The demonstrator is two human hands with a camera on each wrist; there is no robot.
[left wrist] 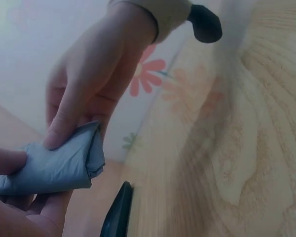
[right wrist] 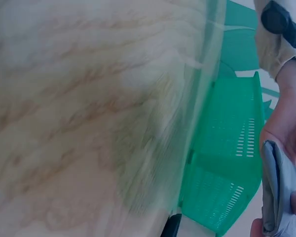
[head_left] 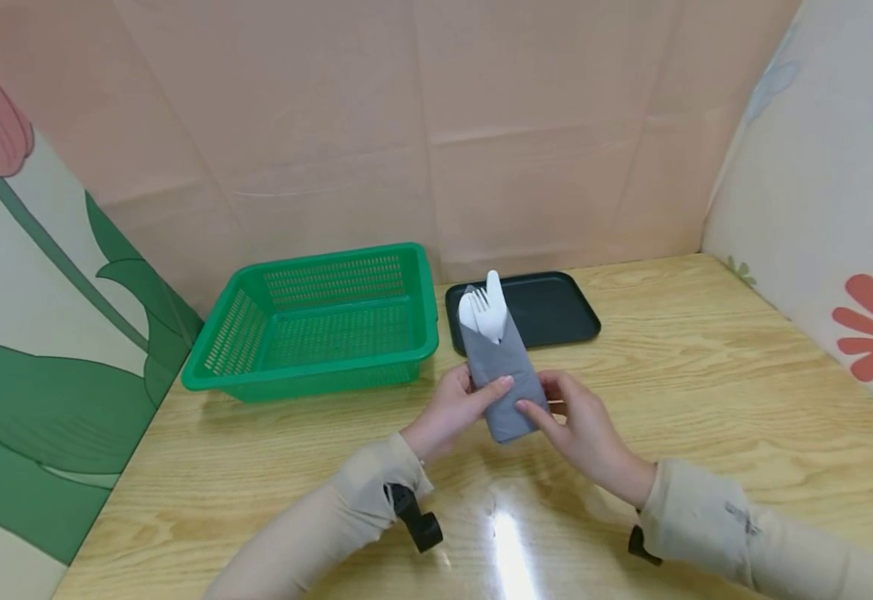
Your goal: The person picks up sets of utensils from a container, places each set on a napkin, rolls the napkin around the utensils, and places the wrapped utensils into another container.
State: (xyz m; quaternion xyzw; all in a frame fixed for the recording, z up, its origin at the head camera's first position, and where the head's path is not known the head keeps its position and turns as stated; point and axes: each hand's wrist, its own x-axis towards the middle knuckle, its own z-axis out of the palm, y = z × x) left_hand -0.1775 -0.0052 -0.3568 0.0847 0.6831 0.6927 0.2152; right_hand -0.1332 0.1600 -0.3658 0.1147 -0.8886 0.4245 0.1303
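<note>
A grey napkin (head_left: 507, 379), folded into a narrow pouch, is held up above the table between both hands. From its top stick out a white fork (head_left: 487, 315), a white knife (head_left: 495, 287) and a rounded white piece (head_left: 466, 312), probably a spoon, partly hidden behind the fork. My left hand (head_left: 457, 407) grips the pouch's left side, thumb across its front. On the right edge, my right hand (head_left: 586, 425) pinches it with the thumb in front and fingers behind. Both wrist views show the napkin's folded lower end (left wrist: 64, 163) (right wrist: 278, 192) between the hands.
A green plastic basket (head_left: 316, 367) with slotted walls stands at the back left of the wooden table (head_left: 706, 358). Beside it lies a black tray (head_left: 556, 308), partly behind the cutlery. Printed cloth walls (head_left: 556, 167) rise at the back and sides.
</note>
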